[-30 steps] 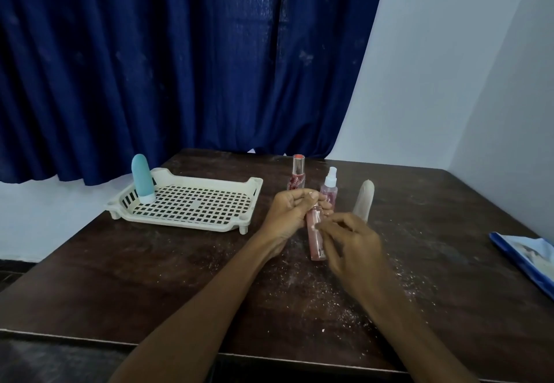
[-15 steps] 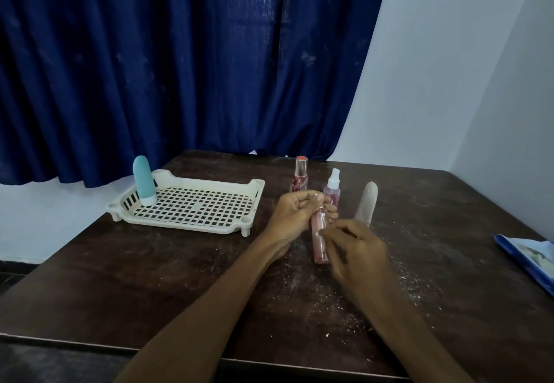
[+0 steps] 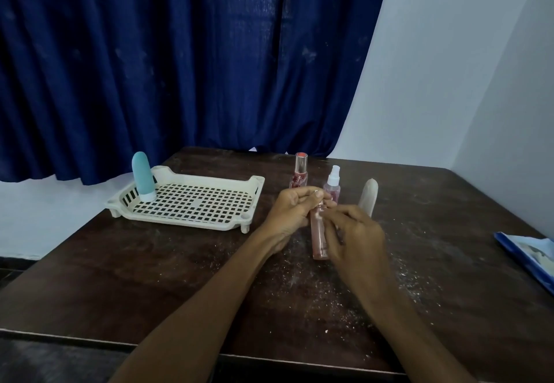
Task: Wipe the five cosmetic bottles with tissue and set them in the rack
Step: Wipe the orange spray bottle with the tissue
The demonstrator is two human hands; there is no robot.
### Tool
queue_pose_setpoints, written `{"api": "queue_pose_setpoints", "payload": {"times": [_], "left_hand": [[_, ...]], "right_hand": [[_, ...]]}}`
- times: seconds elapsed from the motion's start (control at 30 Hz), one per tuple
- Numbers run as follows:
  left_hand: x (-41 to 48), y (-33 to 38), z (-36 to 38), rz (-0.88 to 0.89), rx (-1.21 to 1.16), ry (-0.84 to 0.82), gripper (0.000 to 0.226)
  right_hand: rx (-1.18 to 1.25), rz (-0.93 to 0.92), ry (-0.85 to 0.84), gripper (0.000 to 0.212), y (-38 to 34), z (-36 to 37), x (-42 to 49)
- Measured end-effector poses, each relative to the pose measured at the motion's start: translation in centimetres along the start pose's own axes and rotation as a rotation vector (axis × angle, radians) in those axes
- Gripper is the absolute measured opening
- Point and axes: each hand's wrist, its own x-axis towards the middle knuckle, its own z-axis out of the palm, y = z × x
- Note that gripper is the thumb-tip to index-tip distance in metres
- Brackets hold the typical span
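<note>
Room corner: dark tabletop (image 3: 150,277) against curtain and walls.
A deep blue curtain (image 3: 180,59) hangs in folds behind the tabletop, its hem ending just above the far edge. Pale walls (image 3: 419,83) meet in a corner at right. The wooden tabletop is dark brown, scuffed, and speckled with white dust. Lighting is dim and even.

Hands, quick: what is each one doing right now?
Left hand: closed on the top of the pink bottle.
Right hand: closed against the same bottle's side; tissue not visible.

Rack (image 3: 192,200) floor open beside teal bottle (image 3: 143,177); three bottles (image 3: 332,186) crowd behind the hands.
</note>
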Motion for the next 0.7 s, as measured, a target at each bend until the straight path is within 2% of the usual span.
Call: {"api": "queue_pose_setpoints", "payload": {"times": [0.17,0.37,0.53,0.7], "left_hand": [[0.0,-0.1,-0.3,0.015,-0.016,-0.007,0.024],[-0.1,0.0,-0.2,0.024,-0.004,-0.043,0.027],[0.0,0.1,-0.2,-0.01,0.02,-0.044,0.026],[0.0,0.0,0.0,-0.06,-0.006,-0.036,0.028]], "right_hand": [[-0.016,-0.005,0.003,0.021,-0.2,0.3,1.6],[-0.007,0.083,0.019,0.021,1.3,0.6,0.5],[0.023,-0.014,0.095,0.026,0.9,1.1,-0.1],[0.004,-0.058,0.093,0.026,1.0,1.4,-0.1]]}}
